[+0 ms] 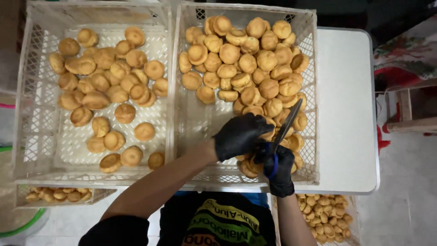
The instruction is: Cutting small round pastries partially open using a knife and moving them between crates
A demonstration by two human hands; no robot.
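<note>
Both my hands wear black gloves and meet over the near right part of the right crate (308,54). My left hand (239,135) grips a golden round pastry (268,133), mostly hidden under the fingers. My right hand (278,171) is closed on the blue handles of a pair of scissors (286,127), whose dark blades point up and away, touching the pastry held by the left hand. The right crate is heaped with many round pastries (248,64). The left crate (27,91) holds a looser layer of similar pastries (104,86).
The two white plastic crates stand side by side on a white table (346,114). Below the table edge, lower crates with smaller pastries show at the left (57,195) and right (325,216). A wooden chair with patterned cloth (409,59) stands at the right.
</note>
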